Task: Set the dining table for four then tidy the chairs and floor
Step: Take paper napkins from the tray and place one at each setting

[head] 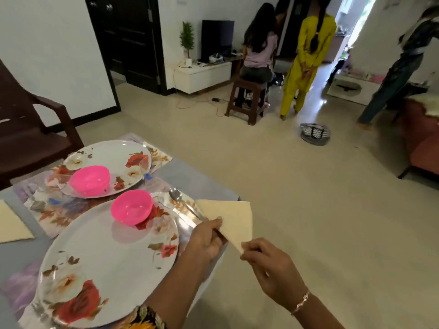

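Observation:
A cream folded napkin (234,216) hangs over the table's right edge, shaped like a triangle. My left hand (206,238) pinches its left side and my right hand (268,264) pinches its lower tip. Just left of the napkin a steel spoon (181,202) lies on a floral placemat (59,210). The near floral plate (104,262) carries a pink bowl (131,206). A second floral plate (121,160) behind it holds another pink bowl (90,179). Another cream napkin (13,224) lies at the left edge of the grey table (190,174).
A dark brown armchair (31,124) stands at the table's far left. On the floor lie a grey patterned bag (314,134) and a cable by a brown stool (247,100) with a seated person. Two people stand beyond. A red sofa (422,143) is right.

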